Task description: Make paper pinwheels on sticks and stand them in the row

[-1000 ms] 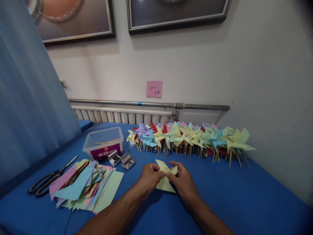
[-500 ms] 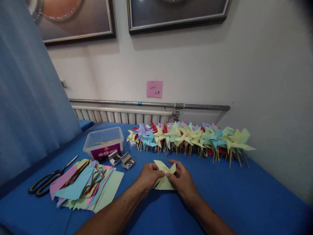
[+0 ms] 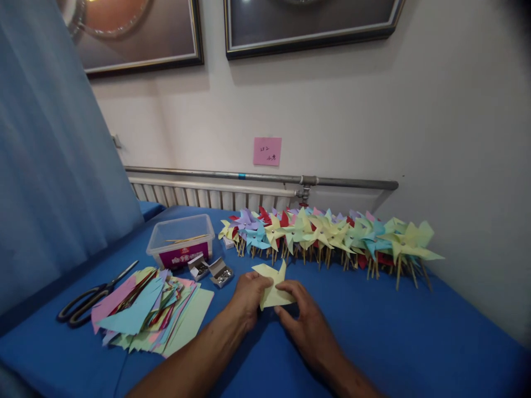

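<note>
My left hand (image 3: 249,296) is closed on a pale yellow paper pinwheel (image 3: 276,290), its thumb pressed near the middle where folded points come together. One point of the paper stands up at the top. At the paper's right side is my right hand (image 3: 305,318), index fingertip against it and thumb spread away below. To the left lies a stack of coloured paper pieces (image 3: 141,309), some cut into. Two small boxes, an open box of shiny pins (image 3: 223,275) and an open box of darker pins (image 3: 200,269), sit beyond my left hand.
Behind my hands stands a long row of finished pinwheels (image 3: 327,235) on sticks. A clear plastic tub (image 3: 180,229) holds thin sticks. Black-handled scissors (image 3: 97,293) lie at the left on the blue cloth (image 3: 373,348). A blue curtain (image 3: 53,149) hangs at the left.
The paper has turned in my left hand, with its folds gathered closer to the middle. My right hand has shifted lower, its thumb now off the paper. The view has swung slightly left.
</note>
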The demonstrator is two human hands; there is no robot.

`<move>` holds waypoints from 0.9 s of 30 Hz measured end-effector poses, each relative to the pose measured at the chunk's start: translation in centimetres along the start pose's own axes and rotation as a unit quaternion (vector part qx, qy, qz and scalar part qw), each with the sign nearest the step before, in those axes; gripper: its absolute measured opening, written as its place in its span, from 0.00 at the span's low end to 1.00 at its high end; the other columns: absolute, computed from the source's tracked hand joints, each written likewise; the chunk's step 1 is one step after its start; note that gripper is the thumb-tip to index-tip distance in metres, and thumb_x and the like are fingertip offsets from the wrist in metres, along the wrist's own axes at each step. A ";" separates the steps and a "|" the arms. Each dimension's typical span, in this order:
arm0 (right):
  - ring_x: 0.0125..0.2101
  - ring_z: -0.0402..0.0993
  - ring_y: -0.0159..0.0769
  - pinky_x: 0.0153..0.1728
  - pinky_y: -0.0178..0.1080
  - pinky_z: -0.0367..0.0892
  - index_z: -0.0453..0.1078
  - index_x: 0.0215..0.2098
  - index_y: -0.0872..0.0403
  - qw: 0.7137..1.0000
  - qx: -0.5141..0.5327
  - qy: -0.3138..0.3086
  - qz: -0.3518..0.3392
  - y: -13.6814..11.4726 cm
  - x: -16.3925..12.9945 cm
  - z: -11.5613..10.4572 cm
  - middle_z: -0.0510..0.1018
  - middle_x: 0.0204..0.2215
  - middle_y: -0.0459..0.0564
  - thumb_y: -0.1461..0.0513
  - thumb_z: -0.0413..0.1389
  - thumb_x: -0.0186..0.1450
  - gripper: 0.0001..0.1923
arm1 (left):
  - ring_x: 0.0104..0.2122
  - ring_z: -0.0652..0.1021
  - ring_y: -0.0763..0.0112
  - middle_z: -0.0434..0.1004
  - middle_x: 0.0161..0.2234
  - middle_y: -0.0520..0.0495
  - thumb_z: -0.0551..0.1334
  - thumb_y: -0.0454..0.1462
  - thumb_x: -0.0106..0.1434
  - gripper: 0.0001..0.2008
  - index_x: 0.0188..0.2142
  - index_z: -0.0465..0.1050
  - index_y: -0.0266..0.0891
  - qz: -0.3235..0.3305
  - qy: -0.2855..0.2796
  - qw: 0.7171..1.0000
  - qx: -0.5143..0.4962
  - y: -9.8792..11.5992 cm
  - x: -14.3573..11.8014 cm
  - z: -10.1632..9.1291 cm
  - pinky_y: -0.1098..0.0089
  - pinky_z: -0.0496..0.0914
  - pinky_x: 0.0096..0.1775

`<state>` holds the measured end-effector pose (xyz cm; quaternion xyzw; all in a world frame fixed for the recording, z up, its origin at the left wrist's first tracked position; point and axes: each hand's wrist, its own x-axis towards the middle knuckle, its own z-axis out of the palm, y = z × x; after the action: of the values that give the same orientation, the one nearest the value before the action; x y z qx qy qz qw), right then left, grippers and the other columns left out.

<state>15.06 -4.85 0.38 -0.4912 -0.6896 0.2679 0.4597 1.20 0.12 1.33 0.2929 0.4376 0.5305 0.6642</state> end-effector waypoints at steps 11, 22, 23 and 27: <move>0.44 0.76 0.46 0.46 0.42 0.70 0.74 0.25 0.51 0.988 0.091 0.071 0.100 1.3 1.2 -0.2 0.80 0.43 0.55 0.48 0.60 0.61 0.16 | 0.21 0.72 0.74 0.77 0.23 0.48 0.69 0.35 0.40 0.12 0.27 0.75 0.33 0.012 -0.025 0.999 0.016 -0.6 0.0 0.3 0.73 0.65 0.25; 0.47 0.75 0.49 0.47 0.45 0.68 0.74 0.24 0.51 0.986 0.072 0.088 0.125 1.4 1.1 0.7 0.77 0.47 0.56 0.49 0.59 0.60 0.16 | 0.19 0.71 0.75 0.74 0.20 0.51 0.69 0.34 0.41 0.09 0.23 0.71 0.35 0.018 0.010 0.999 0.026 -0.9 0.0 0.5 0.73 0.63 0.25; 0.47 0.76 0.49 0.47 0.45 0.69 0.73 0.24 0.51 0.984 0.069 0.095 0.132 1.4 1.2 0.6 0.77 0.47 0.57 0.49 0.59 0.60 0.16 | 0.20 0.71 0.75 0.75 0.20 0.50 0.68 0.34 0.41 0.09 0.24 0.72 0.35 0.016 0.008 0.999 0.029 -0.9 0.0 0.5 0.73 0.64 0.25; 0.45 0.76 0.49 0.47 0.44 0.68 0.73 0.22 0.51 0.980 0.063 0.116 0.147 1.4 1.3 0.7 0.78 0.46 0.57 0.50 0.59 0.60 0.16 | 0.19 0.71 0.75 0.75 0.20 0.50 0.68 0.33 0.42 0.08 0.23 0.71 0.35 0.008 0.022 0.999 0.035 -0.9 -0.1 0.6 0.72 0.65 0.25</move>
<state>14.92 -3.09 -0.62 -0.5854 -0.5335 0.3167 0.5219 2.18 -0.18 0.89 0.3081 0.4679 0.5265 0.6394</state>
